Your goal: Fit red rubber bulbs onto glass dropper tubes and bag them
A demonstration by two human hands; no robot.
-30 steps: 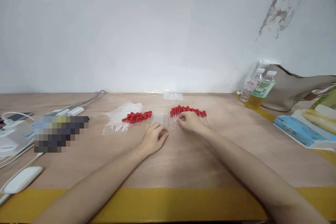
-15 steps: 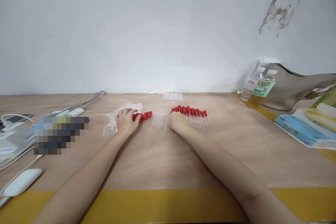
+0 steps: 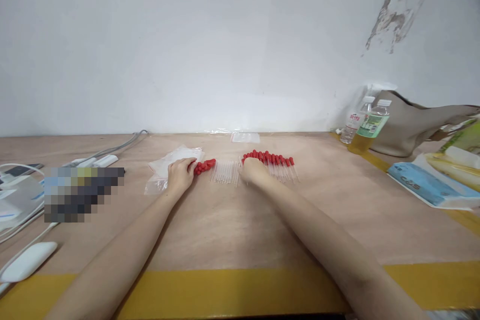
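At the left end of a small heap of red rubber caps (image 3: 204,166), my left hand (image 3: 180,176) has its thumb and fingers drawn together; what lies between the fingertips is hidden. My right hand (image 3: 254,171) is closed at the right end of a row of thin clear tubes (image 3: 225,172), its fingers around a tube that is mostly covered. Just right of that hand lies a row of droppers (image 3: 277,160), clear stems capped in red. Thin clear plastic bags (image 3: 157,185) lie partly behind my left hand.
A clear packet (image 3: 245,137) lies by the wall. Two bottles (image 3: 369,127), a grey bag (image 3: 401,125) and a blue tissue pack (image 3: 423,182) stand or lie at the right. Cables (image 3: 123,142), a white mouse-shaped device (image 3: 30,261) and a blurred item (image 3: 82,195) occupy the left.
The left hand's fingers have come closer together at the heap's left end, uncovering more red caps. The right hand stays almost in place. The whole view has shifted slightly.
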